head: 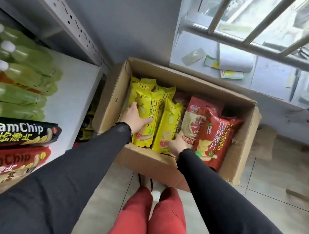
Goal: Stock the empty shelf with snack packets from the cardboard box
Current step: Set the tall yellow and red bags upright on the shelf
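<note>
We see both hands in cardboard box (111,101) on floor. Left hand (134,119) fingers curl round yellow packet (147,116); right hand (178,144) grips neighbouring yellow packet (169,126). Red packets (212,134) beside.

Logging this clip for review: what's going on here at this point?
A person stands over an open cardboard box on the floor, both hands inside it. The left hand lies on a yellow snack packet; the right hand reaches in between another yellow packet and the red packets. No packet is lifted out yet. The shelf to the left carries green bottles and YamChip packets.
</note>
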A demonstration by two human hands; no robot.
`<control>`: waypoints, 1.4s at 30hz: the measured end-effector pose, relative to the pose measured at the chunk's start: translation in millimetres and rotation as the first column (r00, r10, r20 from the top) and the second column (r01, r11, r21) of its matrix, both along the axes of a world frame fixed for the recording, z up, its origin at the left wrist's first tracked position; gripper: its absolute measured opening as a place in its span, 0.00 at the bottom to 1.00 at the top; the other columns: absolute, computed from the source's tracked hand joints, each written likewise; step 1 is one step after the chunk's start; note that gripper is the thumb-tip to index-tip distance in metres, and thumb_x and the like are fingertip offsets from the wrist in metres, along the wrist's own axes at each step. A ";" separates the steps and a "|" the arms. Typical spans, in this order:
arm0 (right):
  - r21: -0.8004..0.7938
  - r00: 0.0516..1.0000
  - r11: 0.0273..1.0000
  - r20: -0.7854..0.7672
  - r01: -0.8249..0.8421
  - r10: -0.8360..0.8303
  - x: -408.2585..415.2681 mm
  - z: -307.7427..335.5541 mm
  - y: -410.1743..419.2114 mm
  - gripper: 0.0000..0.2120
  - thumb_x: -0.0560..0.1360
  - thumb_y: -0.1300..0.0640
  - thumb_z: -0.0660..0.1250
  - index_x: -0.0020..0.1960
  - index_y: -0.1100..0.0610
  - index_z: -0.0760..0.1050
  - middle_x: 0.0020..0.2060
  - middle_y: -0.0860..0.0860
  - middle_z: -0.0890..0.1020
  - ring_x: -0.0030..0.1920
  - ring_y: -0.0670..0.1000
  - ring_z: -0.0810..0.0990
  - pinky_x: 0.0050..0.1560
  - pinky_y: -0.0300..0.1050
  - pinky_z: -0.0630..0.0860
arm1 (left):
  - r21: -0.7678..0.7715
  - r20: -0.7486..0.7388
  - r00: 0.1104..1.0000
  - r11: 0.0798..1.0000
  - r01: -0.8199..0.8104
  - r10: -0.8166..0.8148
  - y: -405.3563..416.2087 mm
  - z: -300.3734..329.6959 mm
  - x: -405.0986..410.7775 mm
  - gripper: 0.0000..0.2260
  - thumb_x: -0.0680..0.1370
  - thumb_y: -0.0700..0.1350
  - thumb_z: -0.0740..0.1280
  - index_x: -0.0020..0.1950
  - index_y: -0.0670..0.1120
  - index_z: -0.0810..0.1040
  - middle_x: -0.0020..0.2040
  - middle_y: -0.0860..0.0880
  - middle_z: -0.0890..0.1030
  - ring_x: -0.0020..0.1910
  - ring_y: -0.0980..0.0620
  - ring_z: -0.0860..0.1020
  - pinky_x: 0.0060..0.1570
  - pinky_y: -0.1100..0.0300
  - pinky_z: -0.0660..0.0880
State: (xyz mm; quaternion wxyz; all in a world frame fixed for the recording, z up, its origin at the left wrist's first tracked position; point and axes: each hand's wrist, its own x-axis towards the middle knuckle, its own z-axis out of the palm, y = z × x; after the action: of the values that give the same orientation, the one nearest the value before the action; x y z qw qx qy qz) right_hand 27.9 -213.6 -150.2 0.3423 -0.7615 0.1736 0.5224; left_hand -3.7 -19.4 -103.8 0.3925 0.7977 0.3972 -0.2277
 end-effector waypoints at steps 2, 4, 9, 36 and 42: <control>-0.002 0.999 1.000 0.021 0.026 -0.026 -2.9 -9.1 2.7 0.38 0.76 0.56 0.74 0.79 0.60 0.56 0.69 0.58 0.74 0.65 0.61 0.78 0.67 0.59 0.75 | -0.005 0.002 1.000 1.000 -0.029 0.029 -2.1 -11.3 7.6 0.47 0.72 0.57 0.78 0.81 0.42 0.56 0.77 0.41 0.67 0.74 0.41 0.68 0.72 0.47 0.67; 0.023 0.996 0.997 0.048 0.076 -0.077 -4.2 -18.6 4.9 0.34 0.73 0.55 0.77 0.72 0.60 0.64 0.63 0.54 0.78 0.61 0.57 0.80 0.65 0.58 0.77 | -0.011 0.007 0.998 0.998 -0.063 0.063 -3.8 -19.8 13.7 0.47 0.71 0.57 0.79 0.80 0.42 0.57 0.76 0.41 0.68 0.74 0.41 0.69 0.71 0.47 0.68; 0.089 0.993 0.989 0.009 0.119 -0.120 -6.9 -29.2 5.9 0.49 0.59 0.40 0.84 0.70 0.56 0.64 0.61 0.53 0.79 0.55 0.56 0.84 0.56 0.56 0.81 | -0.026 -0.018 0.997 0.997 -0.073 0.072 0.9 -21.3 8.5 0.43 0.72 0.58 0.77 0.78 0.40 0.62 0.75 0.41 0.69 0.73 0.41 0.70 0.71 0.47 0.69; 0.751 0.766 0.148 0.631 -0.643 0.123 -175.2 464.0 212.9 0.29 0.76 0.55 0.74 0.73 0.56 0.67 0.59 0.52 0.84 0.57 0.52 0.85 0.53 0.49 0.83 | -0.025 0.928 0.215 0.627 -0.779 0.304 79.6 490.2 -345.1 0.28 0.72 0.45 0.79 0.66 0.55 0.68 0.59 0.58 0.80 0.56 0.61 0.79 0.51 0.66 0.77; 0.752 0.734 0.001 0.643 -0.660 0.219 -347.6 504.6 254.2 0.24 0.76 0.57 0.74 0.70 0.55 0.70 0.55 0.53 0.85 0.52 0.54 0.86 0.49 0.48 0.84 | 0.030 0.951 0.186 0.523 -0.852 0.249 89.7 529.4 -530.4 0.29 0.72 0.51 0.79 0.68 0.51 0.70 0.62 0.56 0.80 0.59 0.54 0.78 0.58 0.56 0.76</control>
State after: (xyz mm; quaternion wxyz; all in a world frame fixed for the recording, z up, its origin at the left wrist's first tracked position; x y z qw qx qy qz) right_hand -319.7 40.5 354.5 0.5772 -0.4534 -0.5138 0.4442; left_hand -534.1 70.3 425.6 0.3310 0.6451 0.4598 0.5127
